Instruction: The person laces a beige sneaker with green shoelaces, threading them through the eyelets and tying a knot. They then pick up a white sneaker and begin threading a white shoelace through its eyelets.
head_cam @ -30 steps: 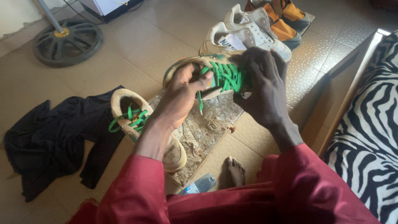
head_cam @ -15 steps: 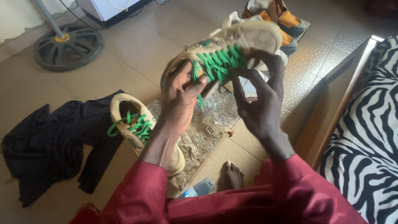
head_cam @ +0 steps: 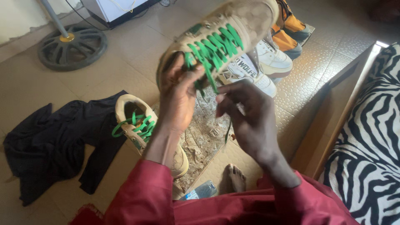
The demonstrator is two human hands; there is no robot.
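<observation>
- Head view: our left hand (head_cam: 179,93) grips the tan sneaker (head_cam: 221,37) by its collar, now lifted higher and tilted toe-up.
- Our right hand (head_cam: 246,118) has left the shoe and pinches a green lace (head_cam: 212,81), drawing it out.
- The other sneaker (head_cam: 143,133) lies on the floor.

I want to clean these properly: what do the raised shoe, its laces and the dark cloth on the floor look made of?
The raised shoe looks like tan suede or nubuck: matte, no shine, dusty marks; it is blurred, so canvas is possible. Its green laces look like flat woven fabric. The dark cloth looks like soft thin textile, crumpled in loose folds.
</observation>
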